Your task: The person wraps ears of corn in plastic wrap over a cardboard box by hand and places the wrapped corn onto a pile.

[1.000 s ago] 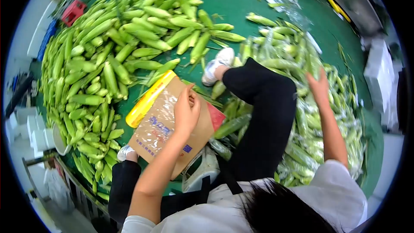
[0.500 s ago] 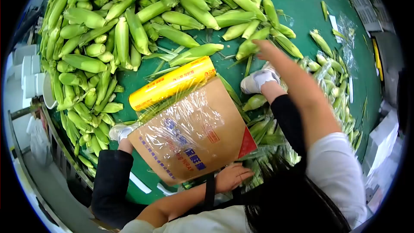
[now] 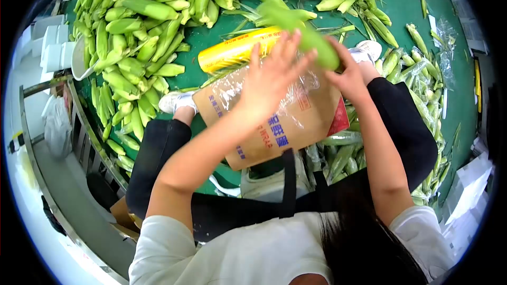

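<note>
The right hand (image 3: 349, 74) grips the near end of a blurred green corn ear (image 3: 314, 42), thumb and fingers narrowed around it, above the far right edge of the printed cardboard carton (image 3: 302, 126). The left hand (image 3: 268, 82) spreads its fingers wide over the carton's far edge, before the yellow cling-film roll (image 3: 228, 53); whether it touches either, I cannot tell.

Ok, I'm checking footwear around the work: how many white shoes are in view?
2: one shoe left of the cardboard, another shoe beyond the right hand, which holds corn. Others may be hidden.
</note>
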Demonstrator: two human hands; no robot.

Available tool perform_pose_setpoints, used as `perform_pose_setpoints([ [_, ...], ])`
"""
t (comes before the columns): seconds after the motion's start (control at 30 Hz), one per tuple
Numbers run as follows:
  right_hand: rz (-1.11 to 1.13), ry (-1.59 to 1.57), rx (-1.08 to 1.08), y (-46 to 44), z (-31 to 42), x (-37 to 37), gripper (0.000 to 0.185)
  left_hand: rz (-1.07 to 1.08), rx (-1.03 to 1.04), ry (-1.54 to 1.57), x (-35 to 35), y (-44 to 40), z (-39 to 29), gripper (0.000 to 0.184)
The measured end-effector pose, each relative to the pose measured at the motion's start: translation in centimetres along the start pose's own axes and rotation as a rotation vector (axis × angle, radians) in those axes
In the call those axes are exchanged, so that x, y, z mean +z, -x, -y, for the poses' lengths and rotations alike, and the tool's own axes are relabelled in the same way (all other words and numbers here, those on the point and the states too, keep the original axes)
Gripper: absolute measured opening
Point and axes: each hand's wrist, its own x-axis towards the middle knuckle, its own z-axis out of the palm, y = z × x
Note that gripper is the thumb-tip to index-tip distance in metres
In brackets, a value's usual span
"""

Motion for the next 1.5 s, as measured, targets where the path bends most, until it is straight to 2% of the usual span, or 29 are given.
perform_pose_setpoints([
  [0.07,-0.023,0.416,-0.209,1.5,3.8,1.0,0.063,0.081,-0.118,0.01,0.5,1.0,2.4,0.067],
  [0.13,-0.222,0.526,0.414,3.2,-1.6,1.1,0.055,0.098,-0.316,0.374,1.9,5.1,4.3,0.071],
  [0.17,-0.091,0.567,0.49,3.8,-2.3,2.0,0.047,0.055,-0.393,0.384,3.1,7.3,4.0,0.072],
  [0.2,-0.166,0.709,0.332,4.7,-2.2,4.1,0.04,0.015,-0.467,0.395,4.2,9.3,3.8,0.072],
  [0.27,-0.183,0.852,0.146,4.7,-2.3,6.0,0.031,0.116,-0.524,0.292,5.8,11.7,2.6,0.072],
  [0.3,-0.154,0.822,0.162,4.5,-3.3,6.3,0.028,0.172,-0.568,0.239,6.4,12.7,1.9,0.072],
  [0.37,-0.101,0.641,0.196,4.2,-7.7,5.3,0.024,0.107,-0.563,0.226,6.9,13.6,1.0,0.072],
  [0.4,-0.141,-0.016,0.597,4.4,-6.2,4.8,0.023,0.102,-0.549,0.211,6.8,13.3,1.0,0.072],
  [0.47,-0.256,-0.356,0.431,4.6,-3.6,4.9,0.019,0.101,-0.51,0.155,8.1,13.3,1.1,0.072],
  [0.53,-0.082,-0.078,0.084,3.0,-2.1,7.7,0.013,0.106,-0.497,0.133,9.2,13.0,0.2,0.071],
  [0.6,0.096,0.47,-0.23,1.2,0.3,11.5,0.018,0.121,-0.487,0.122,10.0,12.4,-0.3,0.07],
  [0.63,0.193,0.525,-0.312,1.4,-0.4,12.3,0.023,-0.018,-0.449,-0.034,10.9,12.6,-0.4,0.068],
  [0.73,0.393,0.707,-0.543,0.9,-1.9,13.3,0.049,-0.039,0.01,0.282,8.2,17.3,1.3,0.065],
  [0.77,0.425,0.775,-0.589,1.1,-1.1,13.0,0.059,0.052,0.111,0.401,8.3,20.1,1.7,0.059],
  [0.8,0.455,0.843,-0.631,1.4,-0.4,12.6,0.068,0.093,0.043,0.364,8.1,21.5,2.4,0.056],
  [0.83,0.566,0.947,-0.608,1.1,0.0,12.2,0.081,0.14,-0.024,0.332,7.9,22.8,2.7,0.052],
  [0.87,0.579,0.937,-0.568,1.2,0.2,12.2,0.08,0.19,-0.09,0.3,7.9,23.8,2.6,0.049],
  [0.9,0.583,0.927,-0.538,1.0,0.5,12.5,0.079,0.087,-0.184,0.309,8.4,23.3,2.5,0.035],
  [1.0,0.543,0.903,-0.452,1.1,1.1,12.5,0.076,-0.032,-0.205,0.267,8.2,21.0,3.0,0.023],
  [1.03,0.523,0.898,-0.441,1.1,1.1,12.2,0.075,-0.1,-0.152,0.385,7.8,20.3,3.3,0.014],
  [1.13,0.513,0.838,-0.392,2.3,0.3,10.0,0.074,0.187,-0.31,0.578,7.0,21.7,4.8,0.01],
  [1.2,0.558,0.838,-0.373,3.0,0.4,9.1,0.073,0.092,-0.198,0.63,3.8,21.4,6.1,0.012],
  [1.33,0.696,0.911,-0.334,5.8,2.8,8.4,0.065,0.333,-0.125,0.708,2.1,22.1,6.0,0.013],
  [1.37,0.712,0.901,-0.335,6.4,2.7,8.5,0.062,0.391,-0.182,0.761,2.3,21.2,5.5,0.013],
  [1.4,0.729,0.888,-0.331,7.1,3.0,8.7,0.058,0.34,-0.164,0.821,3.9,20.5,5.2,0.013],
  [1.43,0.704,0.842,-0.268,7.5,3.4,9.1,0.044,0.287,-0.148,0.881,6.4,19.6,5.1,0.012],
  [1.47,0.626,0.914,-0.29,7.2,3.0,10.0,0.041,0.232,-0.133,0.94,8.5,18.3,5.5,0.012],
  [1.5,0.551,0.987,-0.309,6.8,2.2,10.9,0.039,0.351,-0.003,0.832,10.1,16.3,6.5,0.014],
])
